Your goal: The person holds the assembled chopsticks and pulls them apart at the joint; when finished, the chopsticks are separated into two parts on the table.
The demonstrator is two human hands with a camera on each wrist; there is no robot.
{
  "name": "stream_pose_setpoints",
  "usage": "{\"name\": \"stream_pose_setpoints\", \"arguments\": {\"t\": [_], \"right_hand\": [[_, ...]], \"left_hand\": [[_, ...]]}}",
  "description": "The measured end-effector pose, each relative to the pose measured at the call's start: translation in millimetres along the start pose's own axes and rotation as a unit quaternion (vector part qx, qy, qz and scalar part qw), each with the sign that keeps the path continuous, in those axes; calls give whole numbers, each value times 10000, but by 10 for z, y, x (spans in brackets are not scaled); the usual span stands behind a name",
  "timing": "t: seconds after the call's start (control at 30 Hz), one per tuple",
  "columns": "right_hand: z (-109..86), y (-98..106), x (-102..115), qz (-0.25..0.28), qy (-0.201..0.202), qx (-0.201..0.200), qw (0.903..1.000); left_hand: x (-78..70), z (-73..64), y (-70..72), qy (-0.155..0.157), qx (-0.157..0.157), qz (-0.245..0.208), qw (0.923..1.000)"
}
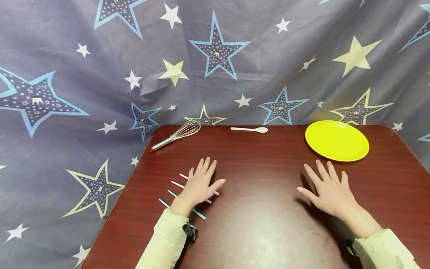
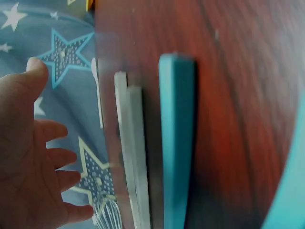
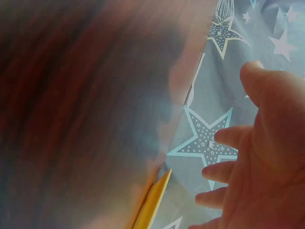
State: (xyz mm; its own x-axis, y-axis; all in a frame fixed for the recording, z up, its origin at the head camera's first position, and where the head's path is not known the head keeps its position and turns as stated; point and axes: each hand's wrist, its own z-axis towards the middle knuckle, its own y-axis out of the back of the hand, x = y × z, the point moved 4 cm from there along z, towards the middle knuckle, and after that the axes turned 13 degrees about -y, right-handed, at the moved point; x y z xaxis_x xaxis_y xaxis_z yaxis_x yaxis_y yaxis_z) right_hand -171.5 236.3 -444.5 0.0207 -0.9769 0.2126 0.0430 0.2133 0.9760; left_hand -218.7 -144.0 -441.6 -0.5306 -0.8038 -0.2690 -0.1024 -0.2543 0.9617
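White sticks (image 2: 138,152), 2, and teal sticks (image 2: 177,143), 2: on desk (image 1: 255,179), under left grip (image 1: 198,186) and left arm (image 1: 161,237). Grip spread wide, nothing held. Right grip (image 1: 330,192): likewise, near yellow plate (image 1: 337,141). Slim pieces; likely best pinched singly, mid-length.

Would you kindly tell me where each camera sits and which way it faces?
Head: worn on the head, facing forward and down at the table; sleeves, left hand and right hand show.
Left wrist: on the left wrist, facing past the sticks toward the curtain; left hand shows.
Right wrist: on the right wrist, facing across the table toward the curtain and yellow plate; right hand shows.
Both wrist views share the spoon and whisk.
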Motion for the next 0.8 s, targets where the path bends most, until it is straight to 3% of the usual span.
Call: {"name": "stream_pose_setpoints", "arguments": {"t": [0.13,0.43,0.8], "right_hand": [[-13,0,35,10,102,-18,9999],[-29,-10,109,-6,309,14,9995],[-26,-51,212,49,593,-15,9982]], "left_hand": [[154,-72,90,138,-64,-344,9993],[489,-226,227,195,-29,-189,9996],[709,-305,279,-139,-178,-63,9997]]}}
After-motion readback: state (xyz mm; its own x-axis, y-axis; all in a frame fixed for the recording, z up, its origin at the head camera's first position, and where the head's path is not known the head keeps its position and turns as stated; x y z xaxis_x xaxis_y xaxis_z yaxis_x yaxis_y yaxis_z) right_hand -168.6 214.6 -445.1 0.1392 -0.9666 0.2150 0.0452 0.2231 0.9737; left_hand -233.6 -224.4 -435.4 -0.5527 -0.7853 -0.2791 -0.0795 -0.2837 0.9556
